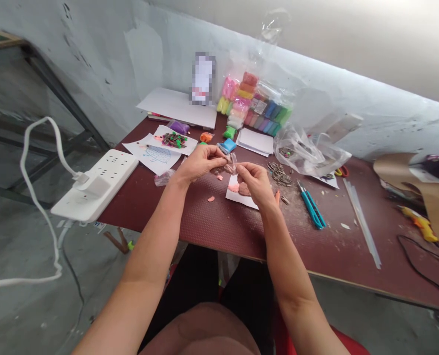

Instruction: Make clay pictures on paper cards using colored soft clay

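Observation:
Above the table's front half, my left hand [200,161] pinches a small clear plastic bag [231,164] with brown clay in it. From the other side, the closed fingers of my right hand [255,181] grip the bag's edge. Just below them lies a small white paper [247,200] bearing a flattened brown clay piece [244,189] and a pink clay lump [234,188], partly covered by my right hand. Loose pink bits [211,199] rest on the table to the left. Behind my hands is a blue clay packet [227,145].
Sunflower seeds [279,173] lie right of my hands, near teal-handled cutters [311,204]. Farther right are clear sticks [362,224] and a yellow glue gun [421,224]. Bagged coloured clay [267,111] and a phone [203,79] stand behind. A power strip [95,185] overhangs the left edge.

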A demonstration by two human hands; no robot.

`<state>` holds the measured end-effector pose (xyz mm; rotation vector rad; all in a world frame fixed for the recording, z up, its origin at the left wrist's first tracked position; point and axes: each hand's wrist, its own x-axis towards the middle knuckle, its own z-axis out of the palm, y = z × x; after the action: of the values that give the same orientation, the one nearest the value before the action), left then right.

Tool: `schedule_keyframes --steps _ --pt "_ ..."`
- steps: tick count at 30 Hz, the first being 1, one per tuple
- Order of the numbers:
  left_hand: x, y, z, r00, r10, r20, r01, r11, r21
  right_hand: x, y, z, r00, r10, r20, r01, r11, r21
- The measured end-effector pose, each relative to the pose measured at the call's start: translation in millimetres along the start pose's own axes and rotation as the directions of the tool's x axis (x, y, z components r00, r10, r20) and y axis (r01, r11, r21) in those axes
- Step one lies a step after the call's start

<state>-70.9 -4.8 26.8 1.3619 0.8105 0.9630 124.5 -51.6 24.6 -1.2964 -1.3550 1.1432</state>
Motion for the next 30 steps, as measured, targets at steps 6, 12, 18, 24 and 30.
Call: schedule_keyframes --steps 6,12,18,24,30 --pt "-1.8 -0.4 0.0 0.995 -0.014 0.096 0.02 0.998 -0.066 -1.3 -3.2 -1.4 1.0 0.004 -0.02 -0.004 1.0 0.001" --pt "-5.0 6.0 0.9 0.988 0.028 0.152 -0.016 0.997 -0.082 -1.6 -6.9 -5.0 0.995 0.035 0.089 -0.047 0.99 0.131" --pt "-2.5 3.2 3.5 0.996 0.0 0.085 0.003 0.999 -0.034 -3.3 -8.8 -4.2 0.992 0.08 0.1 -0.093 0.986 0.14" --pt "-1.7 2.6 3.7 0.995 0.016 0.098 -0.016 1.0 -0.005 -5.6 -9.7 -1.0 0.986 0.132 0.103 -0.144 0.983 0.118" --pt "-1.8 3.3 4.3 0.996 0.012 0.086 -0.014 1.0 0.017 -5.9 -10.0 -1.4 0.981 0.142 0.134 -0.159 0.979 0.127"
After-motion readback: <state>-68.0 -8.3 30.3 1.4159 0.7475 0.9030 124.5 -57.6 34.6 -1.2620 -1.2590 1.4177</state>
